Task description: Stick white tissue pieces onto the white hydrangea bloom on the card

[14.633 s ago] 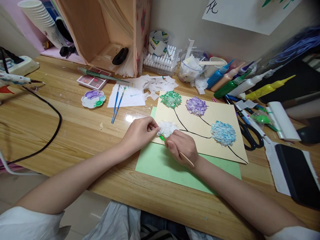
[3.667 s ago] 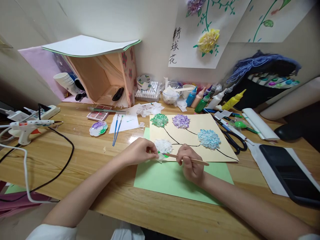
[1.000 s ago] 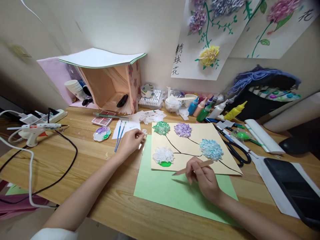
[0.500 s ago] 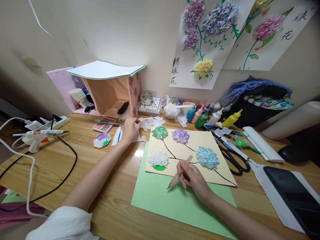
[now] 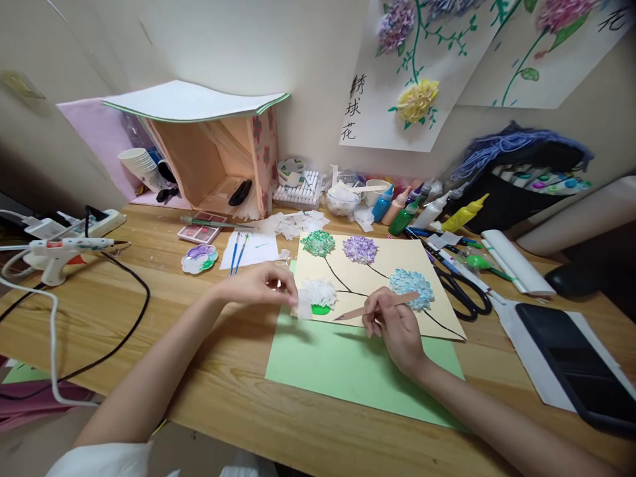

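A cream card lies on a green sheet on the wooden desk. On the card are a green, a purple, a blue and a white paper flower with black stems; green glue shows under the white one. My left hand pinches a small white paper piece just left of the white flower. My right hand grips a wooden pencil, its tip pointing left toward the white flower.
A pile of white paper scraps lies behind the card, with two blue brushes and a paint palette to the left. A glue gun and black cable lie far left. Scissors, paint bottles and a black tablet are at the right.
My left hand came back from the scrap pile with a white paper piece, to the white flower. My right hand turned the pencil so its tip points at that flower.
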The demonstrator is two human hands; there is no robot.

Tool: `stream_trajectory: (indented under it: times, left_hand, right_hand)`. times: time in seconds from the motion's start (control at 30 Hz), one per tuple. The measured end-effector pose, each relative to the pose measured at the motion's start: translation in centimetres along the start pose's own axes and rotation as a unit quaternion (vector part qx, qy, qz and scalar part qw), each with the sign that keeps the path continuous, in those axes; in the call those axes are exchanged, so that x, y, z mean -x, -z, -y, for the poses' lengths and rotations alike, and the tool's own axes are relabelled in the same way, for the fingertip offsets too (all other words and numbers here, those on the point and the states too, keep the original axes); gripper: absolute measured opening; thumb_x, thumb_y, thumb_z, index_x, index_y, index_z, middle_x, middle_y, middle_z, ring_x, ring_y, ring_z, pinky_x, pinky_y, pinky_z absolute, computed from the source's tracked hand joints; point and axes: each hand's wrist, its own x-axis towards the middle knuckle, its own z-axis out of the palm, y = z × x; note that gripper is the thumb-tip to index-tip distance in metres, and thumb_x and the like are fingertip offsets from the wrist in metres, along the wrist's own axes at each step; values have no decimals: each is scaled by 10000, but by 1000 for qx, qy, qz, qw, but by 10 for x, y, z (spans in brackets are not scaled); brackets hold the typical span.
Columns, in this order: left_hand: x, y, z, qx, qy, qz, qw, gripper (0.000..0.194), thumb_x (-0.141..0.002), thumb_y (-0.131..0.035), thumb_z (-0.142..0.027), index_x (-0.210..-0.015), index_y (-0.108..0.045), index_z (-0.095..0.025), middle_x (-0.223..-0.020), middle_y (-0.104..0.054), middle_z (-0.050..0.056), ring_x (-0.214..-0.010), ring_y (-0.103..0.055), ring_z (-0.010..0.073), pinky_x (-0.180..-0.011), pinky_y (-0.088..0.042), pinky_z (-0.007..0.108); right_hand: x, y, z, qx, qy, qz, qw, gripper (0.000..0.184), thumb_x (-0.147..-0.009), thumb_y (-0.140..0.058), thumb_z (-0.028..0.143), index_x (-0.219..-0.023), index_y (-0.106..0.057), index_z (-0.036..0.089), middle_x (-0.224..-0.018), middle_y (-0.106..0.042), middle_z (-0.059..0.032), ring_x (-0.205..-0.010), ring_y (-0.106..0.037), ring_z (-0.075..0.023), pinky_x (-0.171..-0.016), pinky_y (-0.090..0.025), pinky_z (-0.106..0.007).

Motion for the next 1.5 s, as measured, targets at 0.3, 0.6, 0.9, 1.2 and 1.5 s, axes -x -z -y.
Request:
stream_trajectory:
  times: [0.3, 0.6, 0.9, 1.2, 1.5]
  left_hand:
    - [-5, -31, 12, -188, 10, -20, 982, 132, -753, -602, -243, -769, -721, -187, -776, -699, 38, -675, -577, 147, -603, -405, 239]
    - [-8, -27, 15, -224, -22, -77, 971, 106, -751, -588, -212, -742, -686, -172, -758, -666, 24, -672, -548, 132, -596, -377, 231]
    - [-13, -30, 18, -240, -40, -111, 963, 91, -774, -616, -225, -734, -653, -152, -746, -657, 24, -679, -540, 128, -613, -365, 243]
    - [-11, -23, 23, -227, 18, -162, 960, 172, -792, -616, -331, -796, -640, -160, -743, -642, 21, -657, -539, 132, -572, -357, 242]
    - [-12, -11, 42, -170, 69, -126, 975, 99, -757, -632, -260, -787, -664, -171, -737, -676, 12, -667, -594, 133, -594, -414, 238]
  right_hand:
    - [-12, -30, -6, 203, 340, 148, 906, 240, -967, -346, 228, -818, -533, 208, -606, -546, -2, -550, -520, -130, -533, -442, -256]
    - [-14, -33, -9, 234, 388, 137, 881, 226, -968, -335, 210, -836, -517, 200, -612, -554, -18, -532, -499, -136, -501, -422, -252]
    - [-17, -35, -10, 298, 400, 145, 854, 194, -967, -357, 195, -877, -529, 186, -620, -572, -27, -541, -507, -133, -504, -431, -247]
    - [-16, -37, -9, 294, 372, 119, 872, 170, -951, -392, 153, -862, -530, 198, -646, -590, -20, -555, -527, -127, -518, -434, -244]
    - [-22, -43, -5, 329, 285, 89, 896, 290, -969, -344, 181, -711, -474, 215, -644, -568, -10, -584, -569, -127, -565, -446, -248]
